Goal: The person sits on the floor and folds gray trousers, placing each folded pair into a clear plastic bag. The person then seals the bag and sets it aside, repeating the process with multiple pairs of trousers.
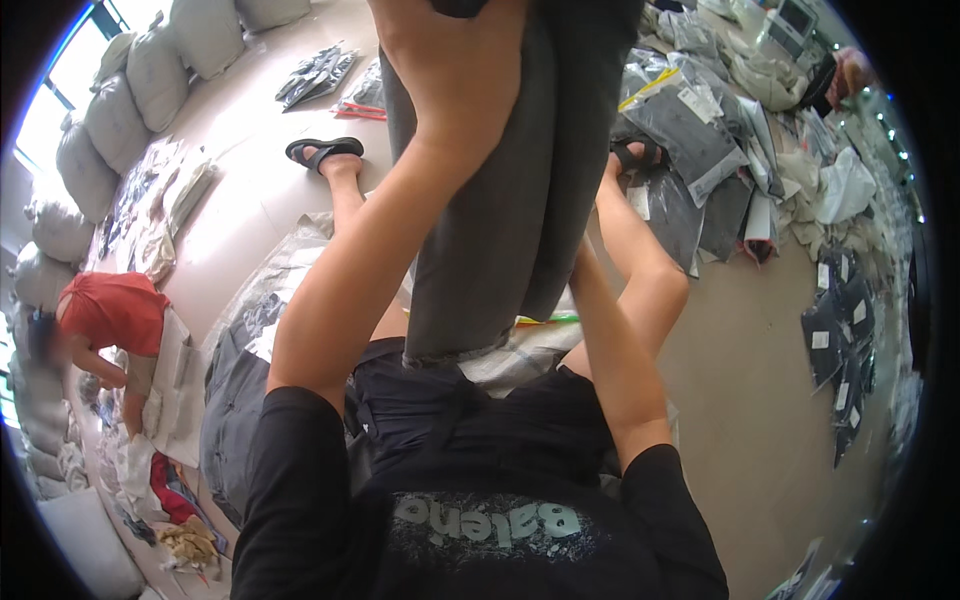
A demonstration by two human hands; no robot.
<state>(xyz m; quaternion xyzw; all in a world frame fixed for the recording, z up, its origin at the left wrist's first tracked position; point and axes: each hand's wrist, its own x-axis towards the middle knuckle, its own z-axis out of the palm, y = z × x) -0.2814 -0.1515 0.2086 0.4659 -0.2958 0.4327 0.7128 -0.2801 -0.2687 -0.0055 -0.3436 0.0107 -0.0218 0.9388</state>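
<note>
A pair of dark grey trousers (480, 260) hangs upright in front of me, its legs side by side and the hems just above my lap. At the top edge my left hand (455, 60) is closed on the upper part of the trousers; its fingertips are partly cut off by the picture. My right forearm (625, 370) reaches up behind the trousers, which hide my right hand. Below the hems, between my thighs, lies a clear plastic bag (530, 360) with a coloured strip along its edge.
Bagged dark garments (685, 130) are heaped by my right foot. More packed garments (845, 340) lie on the floor farther right. Stuffed sacks (150, 75) line the left wall. A person in a red top (115, 315) bends over clothes at the left. Grey bundles (235, 400) lie under me.
</note>
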